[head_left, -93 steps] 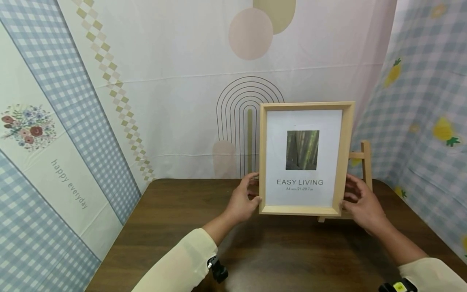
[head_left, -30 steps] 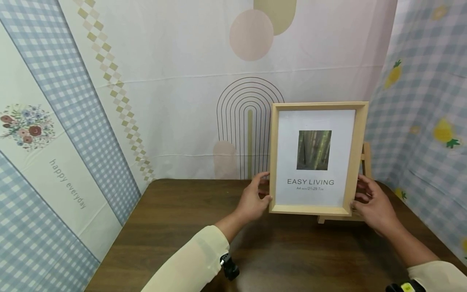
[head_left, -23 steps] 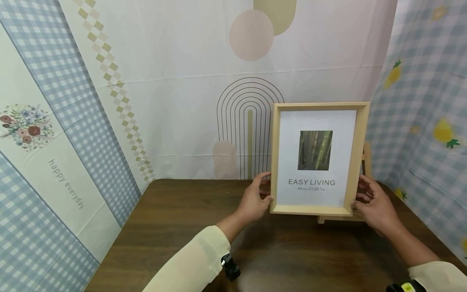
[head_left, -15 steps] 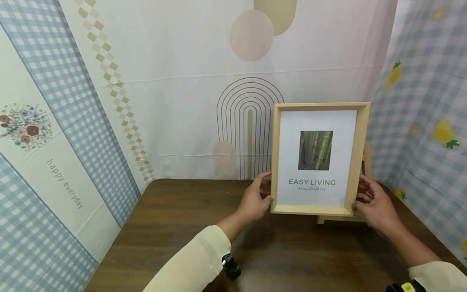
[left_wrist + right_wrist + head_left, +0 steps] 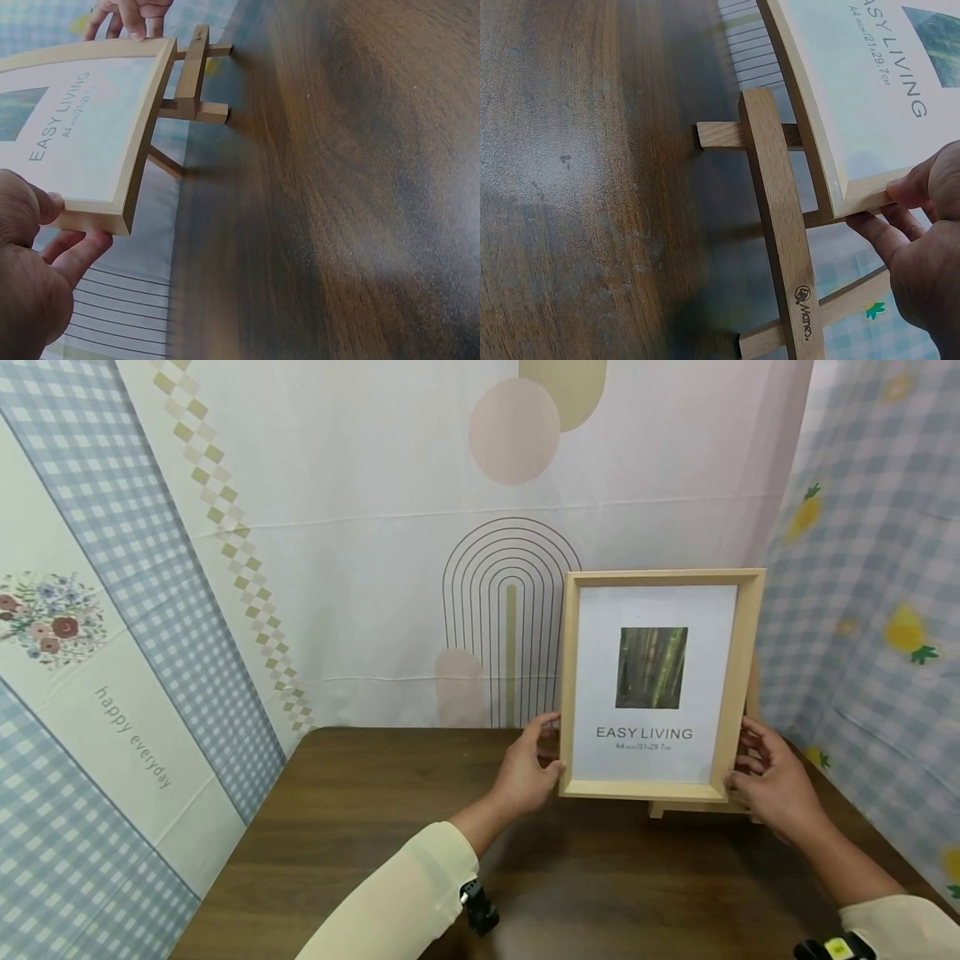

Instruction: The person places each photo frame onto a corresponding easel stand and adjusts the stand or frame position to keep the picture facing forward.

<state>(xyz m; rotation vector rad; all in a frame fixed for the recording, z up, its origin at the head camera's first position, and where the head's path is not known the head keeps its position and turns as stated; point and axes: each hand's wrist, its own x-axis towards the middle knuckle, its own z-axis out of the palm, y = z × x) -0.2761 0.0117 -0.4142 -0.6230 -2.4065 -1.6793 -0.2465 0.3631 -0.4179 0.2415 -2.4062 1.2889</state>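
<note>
A light wooden picture frame (image 5: 651,727) with an "EASY LIVING" insert stands upright between both hands, right of the middle in the head view. My left hand (image 5: 525,768) pinches its lower left side, thumb in front and fingers behind. At the lower right side, my right hand (image 5: 776,789) grips it the same way. Behind the frame is a small wooden easel (image 5: 776,202), mostly hidden in the head view, where its foot and lower bar show. Both wrist views show a gap between the frame's bottom edge and the easel's ledge (image 5: 193,67).
The easel stands on a dark brown wooden table (image 5: 360,827). Behind hangs a pale printed cloth (image 5: 360,593). A blue checked cloth (image 5: 862,693) with lemon prints closes off the right side, close beyond the right hand.
Both hands have carried the frame to the right, quickly at first and only slightly in the last half second. It now covers more of the easel. Both grips stay the same.
</note>
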